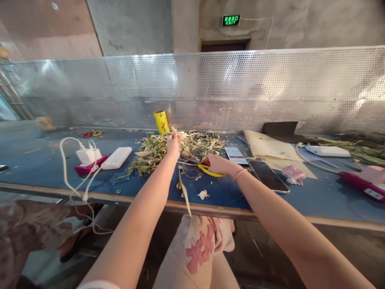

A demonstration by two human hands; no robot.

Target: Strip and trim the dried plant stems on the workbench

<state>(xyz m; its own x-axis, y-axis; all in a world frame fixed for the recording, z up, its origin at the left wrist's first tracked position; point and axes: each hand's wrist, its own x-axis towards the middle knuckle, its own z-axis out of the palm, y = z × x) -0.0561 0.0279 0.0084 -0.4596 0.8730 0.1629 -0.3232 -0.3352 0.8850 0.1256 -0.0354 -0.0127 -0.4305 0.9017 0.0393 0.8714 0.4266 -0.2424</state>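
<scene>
A heap of dry, pale green plant trimmings (pixel 150 154) lies on the blue table in front of me. My left hand (pixel 173 143) is over the heap with its fingers pinched; what they hold is too small to make out. To its right, my right hand (pixel 217 163) is closed on yellow-handled scissors (pixel 212 172), whose blades are hidden toward the heap. A yellow can-like cylinder (pixel 161 122) stands tilted behind the heap. Thin string and a long dry leaf (pixel 185 196) lie between my arms, the leaf reaching over the table edge.
At the left are a white charger (pixel 88 155) with cables, a white power bank (pixel 116 157) and red-and-yellow scissors (pixel 92 133). Phones (pixel 267 175), brown paper (pixel 270 145), a pink case (pixel 293 173) and a purple power strip (pixel 361 186) lie right. A perforated metal screen (pixel 210 88) stands behind.
</scene>
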